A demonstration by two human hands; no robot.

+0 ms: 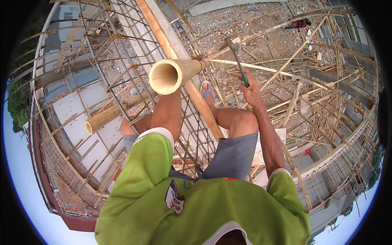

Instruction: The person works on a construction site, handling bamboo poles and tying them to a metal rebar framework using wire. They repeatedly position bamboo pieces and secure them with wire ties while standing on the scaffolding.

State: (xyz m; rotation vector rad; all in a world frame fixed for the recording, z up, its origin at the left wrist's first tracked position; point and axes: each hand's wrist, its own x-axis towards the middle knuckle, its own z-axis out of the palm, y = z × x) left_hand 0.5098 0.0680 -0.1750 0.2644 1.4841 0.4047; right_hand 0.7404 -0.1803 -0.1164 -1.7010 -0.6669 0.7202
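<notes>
My right hand (pixel 252 90) is closed around the green handle of a hammer (pixel 238 61). Its metal head points away from me, above a rubble-strewn floor far below. A thick bamboo pole (pixel 188 72) turns its hollow cut end toward me, just left of the middle. My left forearm (pixel 167 110) reaches up behind this pole, which hides the hand and its fingers. Under the pole, a long wooden plank (pixel 206 108) runs diagonally between my knees, beside a cage of steel rebar (pixel 196 122).
A second bamboo pole (pixel 107 119) lies to the left, its cut end near my left knee. My sandalled foot (pixel 208 90) rests beside the plank. Bamboo scaffolding (pixel 294 61) crosses on the right, over a deep drop. Another person (pixel 300 23) is far below at upper right.
</notes>
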